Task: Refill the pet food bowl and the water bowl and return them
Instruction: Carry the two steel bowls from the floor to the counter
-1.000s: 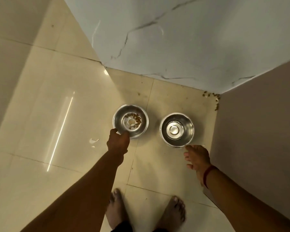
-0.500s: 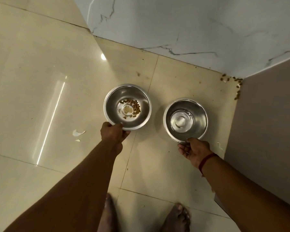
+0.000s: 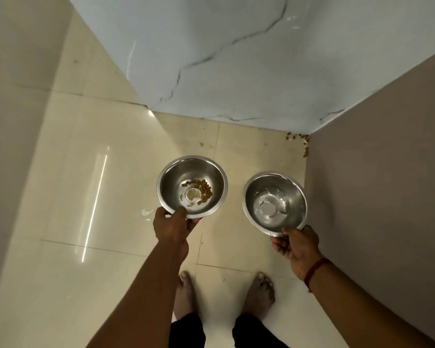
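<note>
Two bowls are being held over the tiled floor (image 3: 60,197): the food bowl (image 3: 171,182) (few kibbles (image 3: 204,189) inside) is being gripped at its near rim by the left hand (image 3: 172,227), the water bowl (image 3: 294,197) likewise by the right hand (image 3: 296,247).

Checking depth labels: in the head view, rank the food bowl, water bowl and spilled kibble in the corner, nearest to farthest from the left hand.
1. food bowl: in the left hand grip, at its near rim.
2. water bowl: to the right, held by the right hand.
3. spilled kibble: on the floor, far right corner, beyond the water bowl.
</note>
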